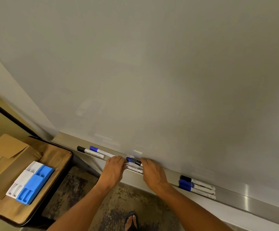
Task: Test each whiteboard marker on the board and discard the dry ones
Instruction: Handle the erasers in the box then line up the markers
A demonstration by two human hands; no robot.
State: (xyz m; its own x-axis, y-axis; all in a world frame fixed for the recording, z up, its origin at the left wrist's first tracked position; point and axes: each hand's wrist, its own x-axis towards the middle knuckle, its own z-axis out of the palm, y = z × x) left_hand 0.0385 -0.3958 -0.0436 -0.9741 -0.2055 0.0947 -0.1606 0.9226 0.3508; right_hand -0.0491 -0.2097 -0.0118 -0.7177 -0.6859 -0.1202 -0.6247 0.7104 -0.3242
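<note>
A blank whiteboard [152,72] fills the view, with a metal tray [245,200] along its lower edge. Both my hands reach into a small bunch of markers [133,161] with blue and black caps lying in the tray's middle. My left hand [114,169] curls its fingers on the bunch's left end. My right hand [153,172] curls over its right end. A black-capped marker [89,151] and a blue-capped marker [100,150] lie further left in the tray. Three markers [197,186], one black-capped and two blue-capped, lie to the right.
A small wooden table [52,164] stands at the lower left with a cardboard box [8,157] and a white-and-blue plastic organiser [30,182] on it. Below lie a patterned floor and my sandalled foot [132,220].
</note>
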